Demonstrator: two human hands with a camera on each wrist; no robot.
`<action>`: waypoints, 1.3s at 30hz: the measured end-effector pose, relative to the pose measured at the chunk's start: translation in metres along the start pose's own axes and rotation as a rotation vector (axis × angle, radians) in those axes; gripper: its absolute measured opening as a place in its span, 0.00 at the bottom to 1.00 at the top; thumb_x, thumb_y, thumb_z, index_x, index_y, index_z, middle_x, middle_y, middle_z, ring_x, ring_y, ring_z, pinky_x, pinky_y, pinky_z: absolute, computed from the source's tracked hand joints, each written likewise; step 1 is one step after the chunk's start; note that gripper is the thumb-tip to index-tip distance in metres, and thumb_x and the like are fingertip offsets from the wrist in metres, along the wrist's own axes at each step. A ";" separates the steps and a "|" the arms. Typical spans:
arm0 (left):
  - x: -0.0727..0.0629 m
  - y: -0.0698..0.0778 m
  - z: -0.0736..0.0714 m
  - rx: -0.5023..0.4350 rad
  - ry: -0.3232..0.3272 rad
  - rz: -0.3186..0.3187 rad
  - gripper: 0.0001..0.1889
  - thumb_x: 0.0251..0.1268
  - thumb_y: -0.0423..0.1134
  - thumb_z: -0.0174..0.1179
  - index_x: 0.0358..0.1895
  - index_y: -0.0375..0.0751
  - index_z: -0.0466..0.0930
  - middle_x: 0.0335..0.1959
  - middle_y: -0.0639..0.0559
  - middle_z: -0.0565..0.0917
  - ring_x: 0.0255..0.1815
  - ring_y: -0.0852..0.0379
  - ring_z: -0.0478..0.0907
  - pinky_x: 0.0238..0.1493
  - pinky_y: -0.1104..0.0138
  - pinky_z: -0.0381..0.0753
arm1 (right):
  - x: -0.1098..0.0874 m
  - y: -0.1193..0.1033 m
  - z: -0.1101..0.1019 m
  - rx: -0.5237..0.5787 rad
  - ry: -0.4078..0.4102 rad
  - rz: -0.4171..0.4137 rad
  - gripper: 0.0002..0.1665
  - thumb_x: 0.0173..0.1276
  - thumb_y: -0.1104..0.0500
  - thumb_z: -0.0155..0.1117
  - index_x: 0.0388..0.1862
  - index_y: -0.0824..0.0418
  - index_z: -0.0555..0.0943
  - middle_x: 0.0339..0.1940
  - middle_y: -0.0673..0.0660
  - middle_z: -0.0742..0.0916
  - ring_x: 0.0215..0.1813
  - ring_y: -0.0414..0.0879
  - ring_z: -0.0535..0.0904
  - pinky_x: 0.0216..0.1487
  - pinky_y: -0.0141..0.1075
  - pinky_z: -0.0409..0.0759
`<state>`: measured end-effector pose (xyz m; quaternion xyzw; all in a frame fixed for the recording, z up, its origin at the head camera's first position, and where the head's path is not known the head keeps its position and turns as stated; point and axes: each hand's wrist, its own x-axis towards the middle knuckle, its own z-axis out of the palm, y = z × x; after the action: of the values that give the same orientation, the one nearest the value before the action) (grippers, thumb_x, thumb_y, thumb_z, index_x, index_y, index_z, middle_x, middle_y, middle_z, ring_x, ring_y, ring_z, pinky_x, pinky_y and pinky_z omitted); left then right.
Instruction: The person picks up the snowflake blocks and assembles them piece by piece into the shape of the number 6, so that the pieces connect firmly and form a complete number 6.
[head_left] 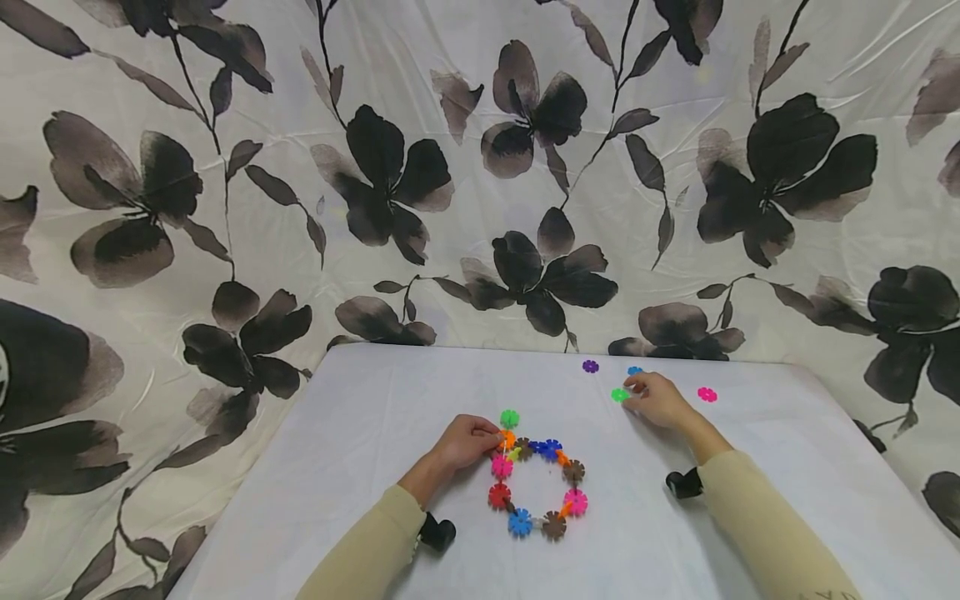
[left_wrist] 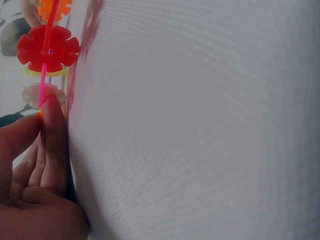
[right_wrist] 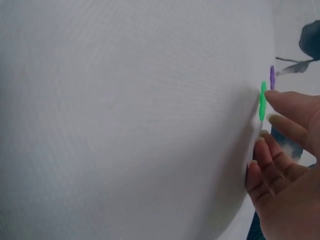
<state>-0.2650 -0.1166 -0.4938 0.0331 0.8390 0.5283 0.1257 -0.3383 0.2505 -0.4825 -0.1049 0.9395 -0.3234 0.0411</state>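
Note:
A ring of notched plastic flower discs (head_left: 576, 502), slotted together in many colours, lies on the white table. At its upper left, my left hand (head_left: 461, 442) pinches an orange disc (head_left: 507, 440) between thumb and fingertips. A green disc (head_left: 510, 418) stands just beyond that orange one. In the left wrist view a red disc (left_wrist: 48, 49) of the ring shows above the fingers. My right hand (head_left: 660, 402) is at the back right, its thumb tip right at a loose green disc (right_wrist: 263, 101) with the fingers relaxed. Partly behind that hand lies a blue disc (head_left: 635, 370).
A loose purple disc (head_left: 591, 367) lies near the back edge, and a pink disc (head_left: 707, 394) lies right of my right hand. Behind the table (head_left: 360, 392) hangs a floral cloth (head_left: 450, 317). Each wrist carries a black device (head_left: 684, 484).

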 end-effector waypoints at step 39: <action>0.023 0.001 -0.010 0.014 0.050 0.000 0.13 0.76 0.41 0.60 0.47 0.32 0.85 0.31 0.50 0.88 0.34 0.57 0.83 0.58 0.56 0.79 | 0.027 -0.069 0.048 0.433 -0.183 -0.111 0.07 0.70 0.67 0.67 0.45 0.69 0.83 0.39 0.59 0.86 0.39 0.48 0.84 0.44 0.38 0.85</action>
<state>-0.2895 -0.1210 -0.4927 0.0205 0.8457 0.5230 0.1043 -0.3461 0.1623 -0.4777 -0.1739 0.8334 -0.5082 0.1298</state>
